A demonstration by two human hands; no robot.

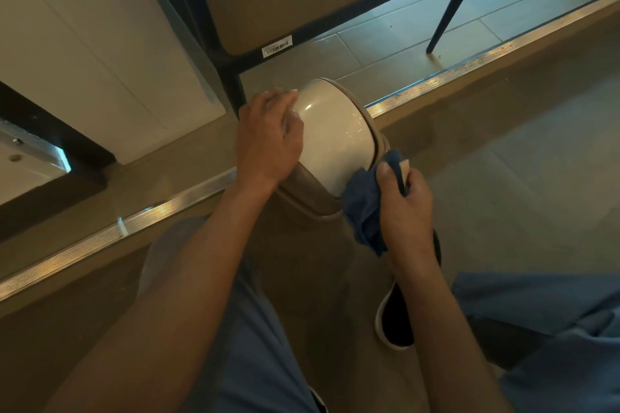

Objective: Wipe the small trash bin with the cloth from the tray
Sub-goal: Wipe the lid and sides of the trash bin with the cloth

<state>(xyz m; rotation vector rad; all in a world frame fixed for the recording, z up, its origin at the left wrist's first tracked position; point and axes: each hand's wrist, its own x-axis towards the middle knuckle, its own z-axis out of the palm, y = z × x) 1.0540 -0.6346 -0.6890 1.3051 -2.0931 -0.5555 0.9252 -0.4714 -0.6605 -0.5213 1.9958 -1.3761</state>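
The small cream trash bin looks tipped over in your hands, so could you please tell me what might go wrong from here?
1. The glossy cream plastic trash bin is tilted, steadied mainly by the left hand; it could slip or roll.
2. The crumpled blue cloth, gripped by the right hand, hangs loose and might snag on the bin's tan lid.
3. The bin lies close to the ridged metal floor strip, which might scuff it.

Your left hand [268,141] hides one side of the small trash bin [332,134]. Your right hand [404,208] covers part of the blue cloth [364,208] and part of your shoe [396,318]. The label [277,48] above has print too small to read.
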